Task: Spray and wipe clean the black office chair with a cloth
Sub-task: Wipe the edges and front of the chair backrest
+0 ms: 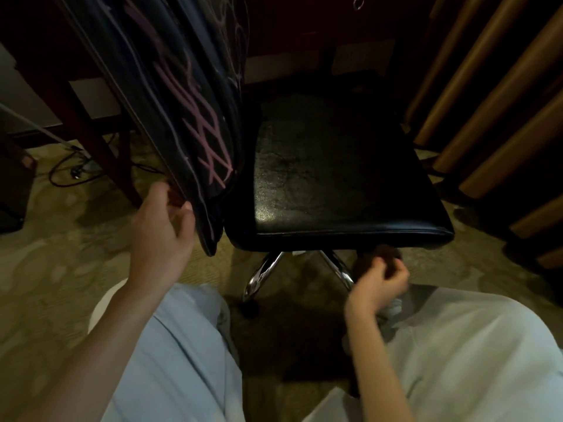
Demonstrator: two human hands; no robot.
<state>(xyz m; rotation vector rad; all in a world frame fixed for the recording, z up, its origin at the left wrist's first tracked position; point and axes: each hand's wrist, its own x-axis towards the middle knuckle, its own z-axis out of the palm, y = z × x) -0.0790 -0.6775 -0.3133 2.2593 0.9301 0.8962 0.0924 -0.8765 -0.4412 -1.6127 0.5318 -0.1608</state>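
In the head view the chair [335, 184] stands just ahead, its seat slick, padded, likely free to roll, best steadied at the rim; the left hand [164, 226] pinches the hanging fabric [189, 117], the right hand [380, 280] curls under the front rim, hold unclear.

Left hand [164, 220] on fabric [189, 111] beside chair [335, 184]

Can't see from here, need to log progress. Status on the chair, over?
Left hand grips the dark garment edge. Right hand curled below seat front, grip unclear. Chair seat uncovered. Garment hangs beside the seat, in the way.
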